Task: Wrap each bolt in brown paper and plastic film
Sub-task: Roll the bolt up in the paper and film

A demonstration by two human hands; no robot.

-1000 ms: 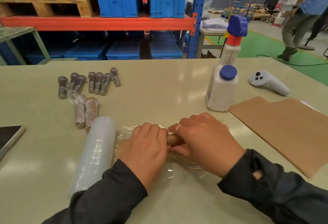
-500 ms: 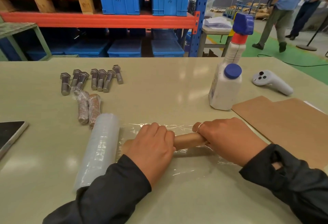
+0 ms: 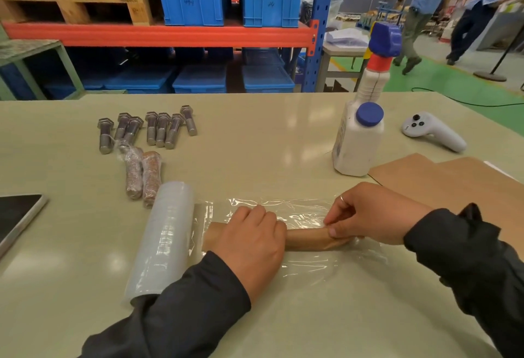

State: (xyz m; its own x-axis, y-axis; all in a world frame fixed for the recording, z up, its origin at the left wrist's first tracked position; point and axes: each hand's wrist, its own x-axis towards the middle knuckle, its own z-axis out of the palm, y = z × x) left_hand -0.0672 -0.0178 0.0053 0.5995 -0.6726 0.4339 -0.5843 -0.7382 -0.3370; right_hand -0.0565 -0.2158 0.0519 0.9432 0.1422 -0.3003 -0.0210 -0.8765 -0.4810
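our left hand [image 3: 251, 241] grips the brown paper-wrapped bolt [image 3: 307, 239]; right hand [image 3: 368, 216] pinches the clear plastic film [image 3: 309, 265]. we should keep the film taut and roll evenly.

Bare bolts [image 3: 147, 129], upper left of counter [image 3: 255, 136]: seven.
Wrapped bolts [image 3: 143, 177], just below them: two, side by side.
Paper-wrapped roll [image 3: 307, 240] on film sheet [image 3: 312, 265], frame centre: one.
Film roll [image 3: 163, 240], left of centre: one.
Brown paper sheets [image 3: 453, 187], right edge: at least two, overlapping; exact count unclear.
White bottle with blue cap [image 3: 360, 142]: one.
White controller [image 3: 433, 135], upper right: one.
Dark tablet [image 3: 17, 216], left edge: one.
Hands: two, left hand [image 3: 251, 241], right hand [image 3: 371, 213].
People walking, upper right background: two.
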